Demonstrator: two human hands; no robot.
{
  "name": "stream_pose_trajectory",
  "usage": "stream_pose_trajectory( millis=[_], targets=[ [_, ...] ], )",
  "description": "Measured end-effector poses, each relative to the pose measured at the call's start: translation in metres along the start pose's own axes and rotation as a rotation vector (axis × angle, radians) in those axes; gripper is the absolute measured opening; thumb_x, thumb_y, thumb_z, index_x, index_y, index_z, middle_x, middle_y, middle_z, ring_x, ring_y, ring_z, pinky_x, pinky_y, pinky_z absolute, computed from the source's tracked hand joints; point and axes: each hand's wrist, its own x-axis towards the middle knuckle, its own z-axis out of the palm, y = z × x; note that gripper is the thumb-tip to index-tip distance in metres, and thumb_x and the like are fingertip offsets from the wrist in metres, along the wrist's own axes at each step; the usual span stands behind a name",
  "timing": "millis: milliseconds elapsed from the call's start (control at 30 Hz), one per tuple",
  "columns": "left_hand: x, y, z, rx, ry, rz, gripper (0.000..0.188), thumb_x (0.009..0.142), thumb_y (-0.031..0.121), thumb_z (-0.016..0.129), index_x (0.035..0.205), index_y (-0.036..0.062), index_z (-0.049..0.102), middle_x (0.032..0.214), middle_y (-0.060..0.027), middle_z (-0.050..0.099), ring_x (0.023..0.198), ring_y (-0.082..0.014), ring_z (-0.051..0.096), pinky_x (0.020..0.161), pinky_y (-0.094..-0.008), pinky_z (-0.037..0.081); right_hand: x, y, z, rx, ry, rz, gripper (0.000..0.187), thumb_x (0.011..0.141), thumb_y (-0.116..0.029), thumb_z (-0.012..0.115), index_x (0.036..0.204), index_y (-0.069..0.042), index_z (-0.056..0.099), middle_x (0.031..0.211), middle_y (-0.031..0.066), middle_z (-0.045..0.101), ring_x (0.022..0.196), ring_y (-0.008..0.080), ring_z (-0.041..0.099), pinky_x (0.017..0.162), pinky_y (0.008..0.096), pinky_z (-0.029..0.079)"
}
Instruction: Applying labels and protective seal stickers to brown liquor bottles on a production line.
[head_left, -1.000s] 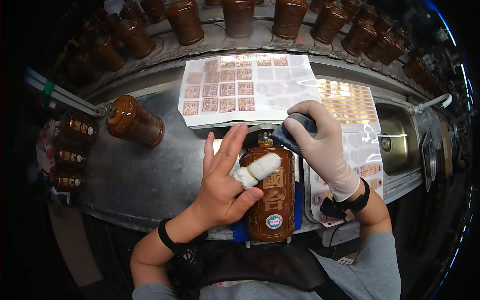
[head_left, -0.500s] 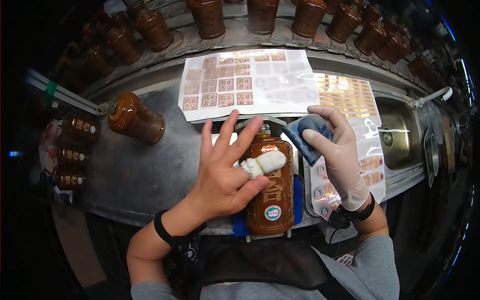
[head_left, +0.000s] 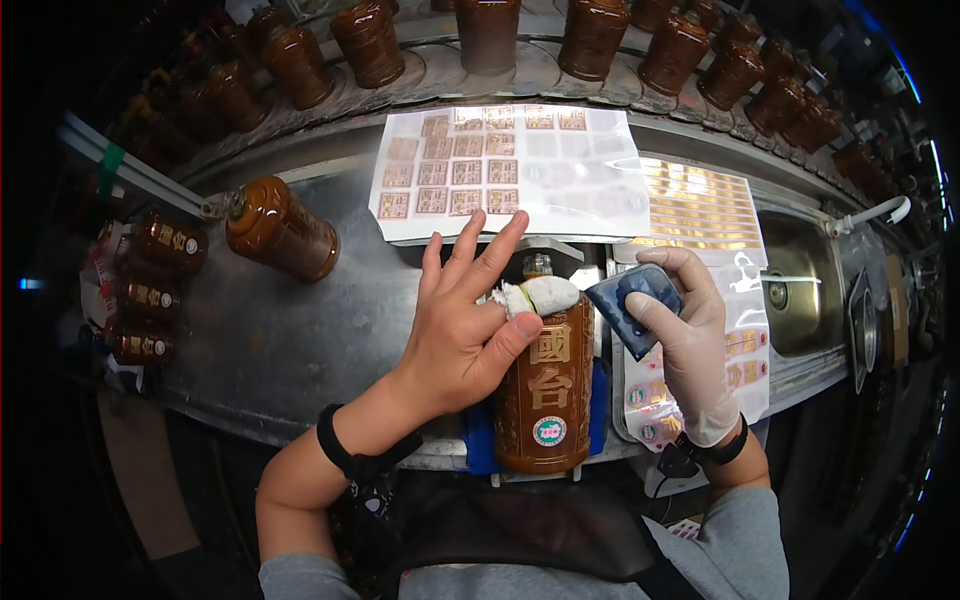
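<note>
A brown glossy bottle [head_left: 545,420] with raised gold characters and a round green-and-white sticker lies in a blue-padded cradle [head_left: 598,410], its neck pointing away from me. Over its upper part is my bare left hand [head_left: 462,335], fingers spread. A white cloth finger cover [head_left: 545,296], tied with a yellowish band, wraps the index finger and lies over the bottle's shoulder; whether it presses there I cannot tell. To the right, my right hand [head_left: 690,345], in a thin whitish glove, pinches a flat dark-blue pad [head_left: 630,305] between thumb and fingers, just clear of the bottle.
Behind the bottle lies a sheet of square stickers [head_left: 450,180], partly used. Striped gold sheets [head_left: 700,205] and a sticker sheet [head_left: 655,400] are on the right, beside a metal sink [head_left: 800,290]. Another brown bottle [head_left: 285,230] rests at left; several bottles [head_left: 490,35] line the conveyor behind.
The left hand's wrapped finger has shifted up along the bottle, uncovering more gold characters. The right hand with the pad has moved slightly down and right. Bottles on the conveyor have shifted left.
</note>
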Motion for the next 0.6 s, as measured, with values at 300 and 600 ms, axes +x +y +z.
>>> stream_pose_trajectory(
  millis=[300,600],
  targets=[
    [-0.029,0.008,0.006,0.028,-0.023,0.142,0.043,0.098,0.051,0.046,0.116,0.0234,0.075,0.160,-0.0162,0.030,0.149,-0.0451,0.015,0.110,-0.0692,-0.007,-0.014,-0.006,0.009,0.008,-0.017,-0.132,0.037,0.086,0.004,0.065,0.121,0.000,0.055,0.110,0.0068,0.060,0.101,0.0109,0.059,0.087,0.0254,0.049],
    [-0.027,0.030,-0.004,0.155,-0.103,0.213,0.033,0.093,0.043,0.055,0.110,0.0235,0.076,0.153,-0.0096,0.046,0.147,-0.0484,0.019,0.108,-0.0720,-0.004,-0.029,0.000,0.009,-0.054,-0.016,-0.213,0.038,0.085,0.004,0.066,0.121,0.000,0.055,0.111,0.0056,0.059,0.101,0.0104,0.060,0.087,0.0248,0.049]
  ],
)
